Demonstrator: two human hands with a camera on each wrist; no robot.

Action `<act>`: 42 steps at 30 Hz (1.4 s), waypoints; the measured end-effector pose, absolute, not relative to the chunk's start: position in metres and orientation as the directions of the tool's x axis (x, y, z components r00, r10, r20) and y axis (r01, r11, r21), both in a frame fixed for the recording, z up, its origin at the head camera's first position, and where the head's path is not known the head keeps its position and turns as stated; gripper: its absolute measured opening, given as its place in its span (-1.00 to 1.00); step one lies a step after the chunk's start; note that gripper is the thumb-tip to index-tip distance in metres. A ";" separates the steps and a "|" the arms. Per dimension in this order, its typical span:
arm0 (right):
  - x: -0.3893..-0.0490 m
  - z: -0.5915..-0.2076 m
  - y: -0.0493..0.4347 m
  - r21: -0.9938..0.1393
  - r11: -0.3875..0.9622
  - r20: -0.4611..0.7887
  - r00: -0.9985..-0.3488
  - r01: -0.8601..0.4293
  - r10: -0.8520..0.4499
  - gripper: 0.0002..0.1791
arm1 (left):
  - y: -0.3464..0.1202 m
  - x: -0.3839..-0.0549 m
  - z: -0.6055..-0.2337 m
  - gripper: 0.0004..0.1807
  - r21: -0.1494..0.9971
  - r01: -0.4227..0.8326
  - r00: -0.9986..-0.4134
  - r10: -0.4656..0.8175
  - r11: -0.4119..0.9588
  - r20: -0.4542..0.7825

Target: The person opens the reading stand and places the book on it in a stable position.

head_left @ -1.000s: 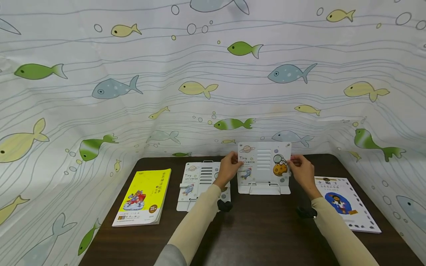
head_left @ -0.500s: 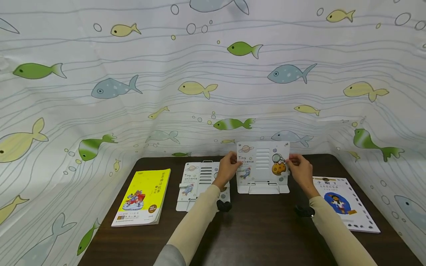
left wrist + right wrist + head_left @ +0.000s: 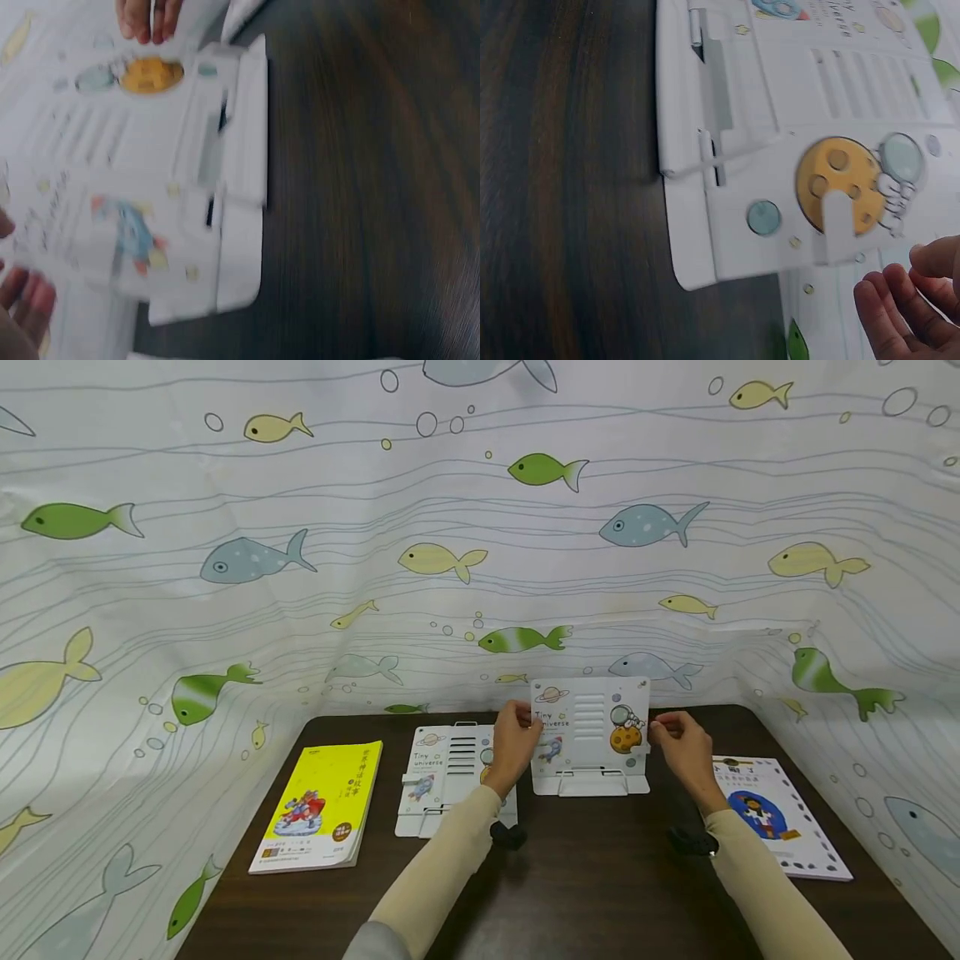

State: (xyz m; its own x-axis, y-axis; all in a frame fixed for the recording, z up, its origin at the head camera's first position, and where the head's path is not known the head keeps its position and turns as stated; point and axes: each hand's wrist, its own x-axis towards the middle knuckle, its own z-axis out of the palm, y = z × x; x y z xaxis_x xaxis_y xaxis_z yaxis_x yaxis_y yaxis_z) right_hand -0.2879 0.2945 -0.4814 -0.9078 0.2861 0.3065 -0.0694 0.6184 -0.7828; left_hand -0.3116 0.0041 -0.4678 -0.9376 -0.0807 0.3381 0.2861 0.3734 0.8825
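A white book stand (image 3: 590, 752) printed "Tiny universe", with a planet, rocket and astronaut, stands raised at the back of the table, tilted back. My left hand (image 3: 514, 747) is at its left edge; in the left wrist view the thumb and fingers (image 3: 36, 300) are spread on either side of that edge. Off the right edge, a small gap away, is my right hand (image 3: 686, 756), its fingers (image 3: 889, 304) loosely bent and holding nothing. A second, matching book stand (image 3: 429, 760) lies lower to the left, partly hidden by my left arm.
On the left of the dark wooden table (image 3: 592, 877) lies a thick yellow book (image 3: 318, 793). A white book (image 3: 787, 810) with a blue oval picture lies at the right, partly behind my right arm. A fish-patterned sheet (image 3: 450, 510) surrounds the table's back and sides.
My right hand has let go of the raised stand's right edge and moved slightly to the right. My left fingers have loosened at the left edge. The stand keeps its upright pose.
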 end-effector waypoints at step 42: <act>-0.193 -0.495 0.428 -0.458 0.822 0.004 -0.923 0.339 0.384 -0.45 | 0.128 -0.200 -0.489 -0.90 0.937 0.118 -0.973 0.228 0.329 0.043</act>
State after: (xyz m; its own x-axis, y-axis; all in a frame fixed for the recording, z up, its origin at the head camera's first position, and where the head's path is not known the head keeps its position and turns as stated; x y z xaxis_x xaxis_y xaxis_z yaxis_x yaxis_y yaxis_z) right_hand -0.1933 0.4281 -0.4947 -0.9235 0.3836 0.0040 0.3394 0.8218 -0.4576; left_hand -0.2003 0.1283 -0.4889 -0.9727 0.2279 0.0429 0.1184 0.3287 0.9370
